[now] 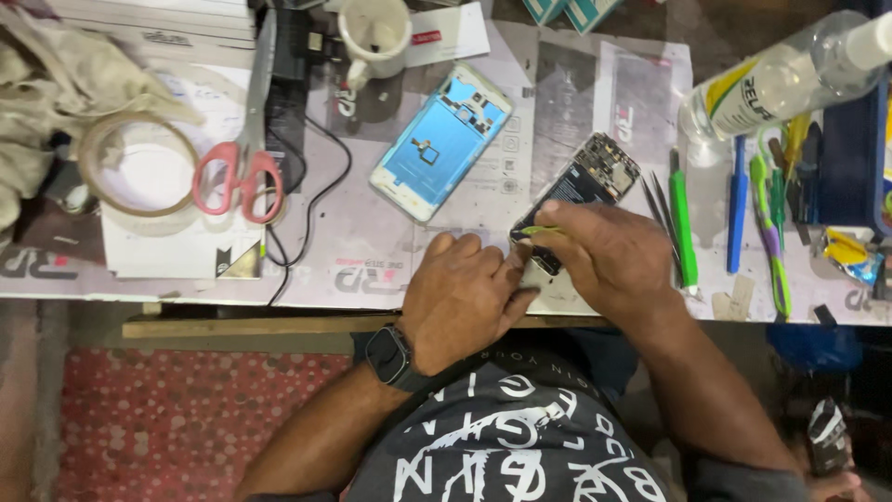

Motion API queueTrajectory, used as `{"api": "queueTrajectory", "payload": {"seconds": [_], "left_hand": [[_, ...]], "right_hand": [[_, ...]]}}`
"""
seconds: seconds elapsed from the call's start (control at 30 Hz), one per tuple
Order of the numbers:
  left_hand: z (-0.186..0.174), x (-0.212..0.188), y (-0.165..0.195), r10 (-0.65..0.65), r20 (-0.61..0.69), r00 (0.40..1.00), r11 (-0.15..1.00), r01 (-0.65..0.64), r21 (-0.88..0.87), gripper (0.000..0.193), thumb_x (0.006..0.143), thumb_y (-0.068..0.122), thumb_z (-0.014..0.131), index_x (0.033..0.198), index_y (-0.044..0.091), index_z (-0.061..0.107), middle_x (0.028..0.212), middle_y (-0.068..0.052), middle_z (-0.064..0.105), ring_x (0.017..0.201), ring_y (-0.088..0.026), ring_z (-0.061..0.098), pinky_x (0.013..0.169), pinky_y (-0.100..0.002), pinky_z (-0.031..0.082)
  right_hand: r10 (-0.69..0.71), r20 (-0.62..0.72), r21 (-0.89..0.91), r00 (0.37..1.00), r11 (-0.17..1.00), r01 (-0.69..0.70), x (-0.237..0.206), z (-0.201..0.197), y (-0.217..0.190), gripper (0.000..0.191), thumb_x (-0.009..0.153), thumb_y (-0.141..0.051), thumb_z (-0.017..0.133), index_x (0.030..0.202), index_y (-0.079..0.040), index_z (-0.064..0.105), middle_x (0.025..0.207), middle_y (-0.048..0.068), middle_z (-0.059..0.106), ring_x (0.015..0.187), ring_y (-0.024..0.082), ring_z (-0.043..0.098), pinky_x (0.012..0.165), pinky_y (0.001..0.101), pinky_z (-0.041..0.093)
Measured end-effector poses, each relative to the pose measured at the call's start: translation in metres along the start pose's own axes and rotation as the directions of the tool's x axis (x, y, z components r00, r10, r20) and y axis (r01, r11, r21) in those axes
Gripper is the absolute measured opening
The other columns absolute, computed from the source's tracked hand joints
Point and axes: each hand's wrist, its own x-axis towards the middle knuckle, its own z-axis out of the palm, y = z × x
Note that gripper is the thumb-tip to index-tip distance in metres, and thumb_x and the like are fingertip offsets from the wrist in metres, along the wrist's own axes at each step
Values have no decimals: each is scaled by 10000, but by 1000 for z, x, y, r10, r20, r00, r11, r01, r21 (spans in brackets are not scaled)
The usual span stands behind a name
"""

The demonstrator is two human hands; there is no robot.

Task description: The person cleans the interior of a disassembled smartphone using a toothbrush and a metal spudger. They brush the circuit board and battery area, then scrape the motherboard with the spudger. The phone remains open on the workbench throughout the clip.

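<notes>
Left hand [462,296] lies flat, fingers loose, pinning the opened phone [583,191] at its lower end on the bench edge. Right hand [609,256] pinches a thin green tool [539,230] over it — board exposed, likely light and fragile — best held by the frame edges.

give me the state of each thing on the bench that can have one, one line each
opened phone: back off, insides exposed, pinned under both hands
left hand: pressing the phone's lower end
right hand: pinching a thin green tool against the phone
blue back cover: detached, inner side up
red scissors: closed, lying flat
white mug: upright
clear bottle: on its side, capped
</notes>
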Motion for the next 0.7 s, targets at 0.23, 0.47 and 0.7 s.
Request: {"api": "queueTrajectory", "payload": {"seconds": [0.23, 0.47, 0.7], "left_hand": [[-1, -5, -3, 1, 10, 1000, 1000, -1, -2, 494, 873, 356, 746, 1199, -12, 700, 803, -75, 644, 882, -260, 592, 817, -418, 419], [-5, -12, -5, -9, -44, 999, 998, 6, -63, 481, 844, 340, 770, 1176, -1, 697, 772, -95, 643, 828, -278, 606, 777, -431, 431], [-6, -21, -9, 13, -210, 978, 980, -55, -193, 255, 863, 270, 796, 919, 41, 700, 747, -91, 637, 789, -282, 617, 770, -421, 463]], "right_hand": [[168, -27, 51, 985, 985, -167, -3, 0, -2, 314, 930, 28, 775, 1183, -57, 611, 1010, 141, 770, 889, 228, 777, 713, 300, 607], [16, -81, 157, 997, 988, -3, 29, 12, 2, 432, 1074, 83, 665, 1427, -53, 457, 1064, 151, 742, 987, 212, 772, 830, 278, 633], [82, -71, 381, 994, 923, -49, 69, 52, 15, 459, 1091, 105, 637, 1479, -16, 424, 1065, 165, 728, 1006, 197, 752, 891, 287, 631]]}}
